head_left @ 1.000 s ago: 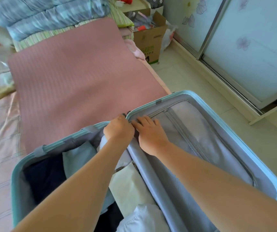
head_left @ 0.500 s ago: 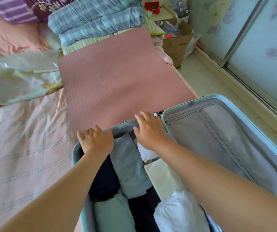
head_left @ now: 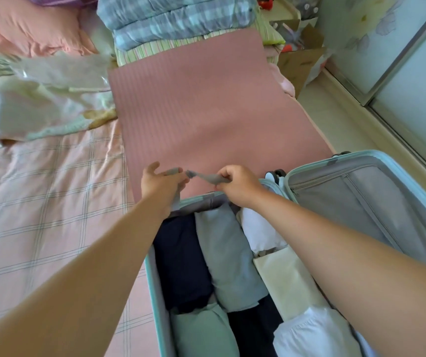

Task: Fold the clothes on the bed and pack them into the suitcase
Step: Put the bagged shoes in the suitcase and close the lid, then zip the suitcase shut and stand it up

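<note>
A single wide-angle view, worn on the head, looks forward and steeply down from close above the open suitcase (head_left: 361, 202), bed (head_left: 39, 202) at left, floor (head_left: 340, 124) at right.

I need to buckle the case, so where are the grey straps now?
Head view, centre: the left hand and right hand grip the grey straps above the far rim of the suitcase, near the pink mat.

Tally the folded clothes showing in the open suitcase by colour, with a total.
dark navy folded garments: 2
white folded garments: 2
grey-blue folded garment: 1
cream folded garment: 1
mint-green rolled garment: 1
Total: 7 showing in the light-blue hard-shell suitcase; anything underneath is hidden.
</note>
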A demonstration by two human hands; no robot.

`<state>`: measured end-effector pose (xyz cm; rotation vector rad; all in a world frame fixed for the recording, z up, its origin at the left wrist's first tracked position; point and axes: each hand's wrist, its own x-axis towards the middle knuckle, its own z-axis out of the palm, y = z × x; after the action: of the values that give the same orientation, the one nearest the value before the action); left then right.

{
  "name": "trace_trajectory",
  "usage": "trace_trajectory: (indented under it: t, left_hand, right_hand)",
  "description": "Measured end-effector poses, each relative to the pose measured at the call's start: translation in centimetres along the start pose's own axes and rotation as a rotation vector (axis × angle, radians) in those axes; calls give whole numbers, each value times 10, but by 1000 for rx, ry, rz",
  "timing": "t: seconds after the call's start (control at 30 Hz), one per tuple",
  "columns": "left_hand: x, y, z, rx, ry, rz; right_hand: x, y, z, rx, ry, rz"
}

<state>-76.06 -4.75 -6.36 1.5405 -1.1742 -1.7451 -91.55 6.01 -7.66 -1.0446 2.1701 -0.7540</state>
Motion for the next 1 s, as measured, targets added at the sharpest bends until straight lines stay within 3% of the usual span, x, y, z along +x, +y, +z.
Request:
trace_trajectory:
  t: [0.07,0.17,0.23,0.33,0.4,0.47,0.53,0.63,0.7,0.77,0.93,1.0]
  left_hand:
    - [-11,3,-5,-150,-98,-26]
    - [-42,2,-15,-15,-259,17]
    - [-70,-7,-19,317,-307,191]
    - [-105,-41,-23,835,-388,504]
    - [-119,-72,-29,1046,-465,582]
    - [-127,-100,-38,1186,-518,558]
    - [-142,-117,-43,1196,-542,532]
    - [-183,-131,-43,1113,-475,543]
    - [-216,-142,-40,1070,-476,636]
    - [-250,-155,-35,1037,-540,716]
    - [-322,-184,-29,1169,-914,501]
    - [-339,-199,-34,1304,-1058,530]
  right_hand:
    - [-11,0,-4,91,25,-25]
    - [-41,5,-11,103,90,-80]
    - [-69,15,-11,-25,120,-157]
    - [-110,42,-2,-404,100,-301]
    - [-140,59,7,-518,-55,-233]
    - [-171,68,14,-483,-162,-132]
    - [-202,73,16,-383,-117,-104]
    - [-249,84,13,-297,88,-140]
    - [-285,94,8,-259,233,-108]
    - [-320,104,4,-242,377,-25]
    - [-406,130,11,-125,719,477]
    - [-436,144,24,-37,636,684]
